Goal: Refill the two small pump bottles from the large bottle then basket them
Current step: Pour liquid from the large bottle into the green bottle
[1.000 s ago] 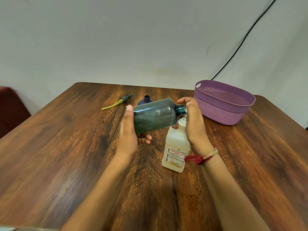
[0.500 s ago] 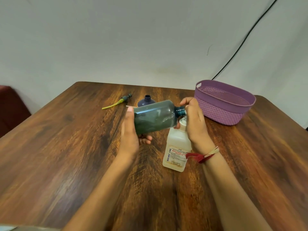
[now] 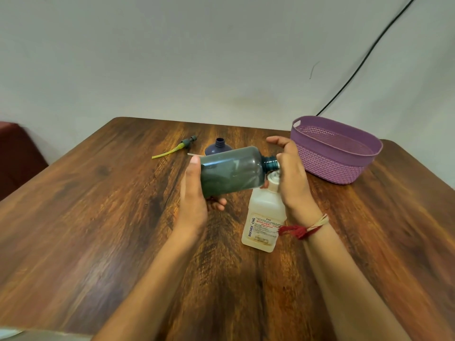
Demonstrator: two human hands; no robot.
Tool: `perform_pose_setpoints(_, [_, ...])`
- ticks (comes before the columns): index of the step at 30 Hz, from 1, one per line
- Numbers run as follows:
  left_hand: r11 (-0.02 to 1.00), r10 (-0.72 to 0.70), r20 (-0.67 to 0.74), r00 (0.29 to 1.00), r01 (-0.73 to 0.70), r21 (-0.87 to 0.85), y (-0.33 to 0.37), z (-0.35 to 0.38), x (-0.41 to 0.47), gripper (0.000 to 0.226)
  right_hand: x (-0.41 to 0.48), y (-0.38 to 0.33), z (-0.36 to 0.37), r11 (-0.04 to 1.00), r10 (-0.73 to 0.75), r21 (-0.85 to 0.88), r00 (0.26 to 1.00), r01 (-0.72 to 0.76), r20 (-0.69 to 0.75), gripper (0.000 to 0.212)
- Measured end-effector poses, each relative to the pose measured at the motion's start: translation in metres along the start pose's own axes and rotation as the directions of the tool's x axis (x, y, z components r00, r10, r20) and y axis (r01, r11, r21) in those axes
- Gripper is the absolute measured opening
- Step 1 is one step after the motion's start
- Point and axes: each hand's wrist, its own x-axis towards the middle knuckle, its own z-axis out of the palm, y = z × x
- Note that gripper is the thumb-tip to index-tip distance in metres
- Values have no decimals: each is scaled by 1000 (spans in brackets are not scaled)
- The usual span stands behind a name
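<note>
Mid-pour at the table [image 3: 98,217]: my left hand [image 3: 192,193] grips the big bottle [image 3: 231,173] round its base end, thumb up the near side and fingertips showing beneath. The bottle lies almost level, its long axis running 9 to 3 o'clock and its open mouth at the 3 o'clock end, dipped slightly. Right under that mouth stands the white bottle [image 3: 264,217], upright with its cap off and its opening just beside the big bottle's lip. I cannot tell whether the two touch.

My right hand [image 3: 293,183] wraps the white bottle's neck from the 3 o'clock side. One fingertip shows on its far side, and the upper fingers arch loosely above the big bottle's mouth. As I judge it, the pour turns on keeping mouth over opening, so the left wrist would tip further.

The purple bottle [image 3: 216,150] waits uncapped at 12 o'clock, a pump [image 3: 181,148] lies at 11, and the basket [image 3: 332,166] sits at 2, well apart.
</note>
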Motion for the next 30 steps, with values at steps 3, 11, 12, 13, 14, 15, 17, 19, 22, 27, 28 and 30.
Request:
perform_pose_setpoints(3, [1000,21,-1,1000,-21,-6,0,1,2,50,2,-3,1,999,32,42,1000,-32,0,30])
perform_pose_setpoints(11, [1000,21,0,1000,-21,3,-2,3,0,49,-1,0,0,996,29,81,1000,-30,7,28])
perform_pose_setpoints(12, [1000,23,2,1000,-23,8,-2,3,0,48,-1,0,0,996,35,83,999,-36,6,26])
perform_pose_setpoints(13, [1000,25,6,1000,-26,13,-1,3,0,47,-1,-1,-1,996,42,79,999,-42,5,23])
perform_pose_setpoints(14, [1000,26,9,1000,-26,13,-1,2,0,46,-2,-1,0,996,46,77,999,-47,5,20])
perform_pose_setpoints(15, [1000,25,7,1000,-25,7,0,1,0,47,-2,-1,0,996,52,69,999,-52,8,21])
perform_pose_setpoints(17, [1000,20,-1,1000,-20,-7,0,0,1,50,-1,0,2,999,45,25,999,-45,6,37])
perform_pose_setpoints(19, [1000,22,3,1000,-22,-8,0,0,1,51,-1,0,3,1000,28,-9,1000,-28,2,42])
perform_pose_setpoints(22, [1000,18,9,1000,-18,3,-2,0,0,50,-1,0,3,999,22,39,1000,-22,5,25])
perform_pose_setpoints(27, [998,44,55,998,-46,41,-2,-2,0,45,0,-2,-3,999,36,13,999,-35,-28,24])
perform_pose_setpoints(28, [998,47,47,998,-48,28,-2,-2,0,45,1,-1,-2,999,47,6,999,-47,-13,26])
perform_pose_setpoints(30, [999,44,14,999,-44,-8,-2,-2,2,46,1,-1,3,999,46,-20,999,-46,12,39])
